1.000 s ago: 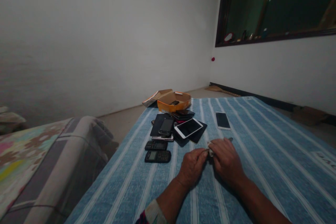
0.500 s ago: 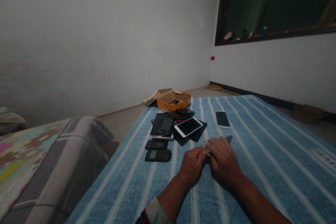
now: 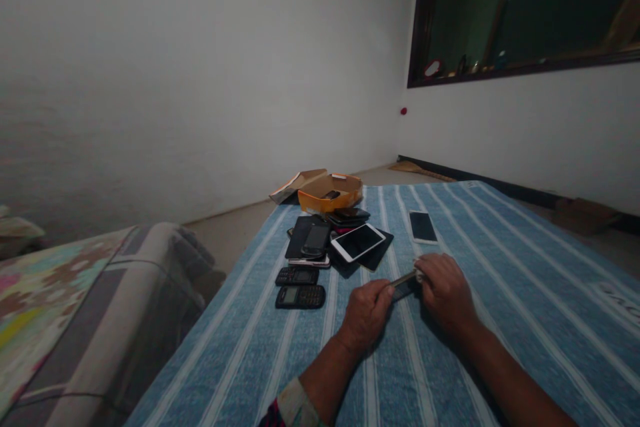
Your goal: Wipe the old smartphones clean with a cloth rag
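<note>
My left hand (image 3: 369, 310) is closed on one end of a dark phone (image 3: 406, 285), which is tilted so that its thin edge faces up. At the phone's other end, my right hand (image 3: 447, 290) has its fingers pinched round a small whitish cloth (image 3: 419, 273) pressed to that edge. Most of the cloth is hidden under the fingers. Beyond my right hand a white phone with a dark screen (image 3: 423, 227) lies by itself. Left of my hands are two black keypad phones (image 3: 300, 297), one behind the other.
Behind the keypad phones several phones lie in a pile, with a white phone (image 3: 358, 243) on top. An open orange box (image 3: 330, 198) stands at the far edge of the blue striped cloth (image 3: 240, 347). To the left is a covered bed or seat (image 3: 100, 320).
My right hand has slid to the right along the phone with the cloth, uncovering the phone's middle. My left hand keeps its hold in nearly the same place.
</note>
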### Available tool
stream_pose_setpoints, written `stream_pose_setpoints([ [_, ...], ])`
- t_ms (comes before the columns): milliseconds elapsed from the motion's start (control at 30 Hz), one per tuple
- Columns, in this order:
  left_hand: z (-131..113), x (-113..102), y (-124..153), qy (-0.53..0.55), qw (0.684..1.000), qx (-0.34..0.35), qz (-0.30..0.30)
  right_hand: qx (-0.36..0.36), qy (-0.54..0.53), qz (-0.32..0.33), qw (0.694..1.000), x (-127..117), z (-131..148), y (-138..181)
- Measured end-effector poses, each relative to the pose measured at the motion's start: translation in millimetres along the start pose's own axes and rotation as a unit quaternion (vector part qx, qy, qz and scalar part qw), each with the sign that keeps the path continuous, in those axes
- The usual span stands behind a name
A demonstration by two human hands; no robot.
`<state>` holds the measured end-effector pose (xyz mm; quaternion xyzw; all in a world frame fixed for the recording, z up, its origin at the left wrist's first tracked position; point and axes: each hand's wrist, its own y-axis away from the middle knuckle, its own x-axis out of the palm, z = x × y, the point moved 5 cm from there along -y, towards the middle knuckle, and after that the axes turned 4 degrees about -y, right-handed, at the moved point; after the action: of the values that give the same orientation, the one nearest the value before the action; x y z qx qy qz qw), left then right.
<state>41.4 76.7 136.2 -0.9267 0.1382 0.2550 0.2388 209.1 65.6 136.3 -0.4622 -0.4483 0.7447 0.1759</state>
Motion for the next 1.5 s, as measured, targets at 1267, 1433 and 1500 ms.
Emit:
stream_pose_setpoints([
  [1267,3,0,-14,-0.016,1.0,0.026,0.0,0.012,-0.027,-0.019,0.999,5,18,-7],
  [1433,2,0,-12,-0.022,0.999,0.032,0.0,0.028,-0.016,-0.037,0.999,3,-1,-4],
  [1500,3,0,-11,-0.021,0.999,0.036,-0.004,0.025,-0.013,-0.045,0.999,3,0,-4],
])
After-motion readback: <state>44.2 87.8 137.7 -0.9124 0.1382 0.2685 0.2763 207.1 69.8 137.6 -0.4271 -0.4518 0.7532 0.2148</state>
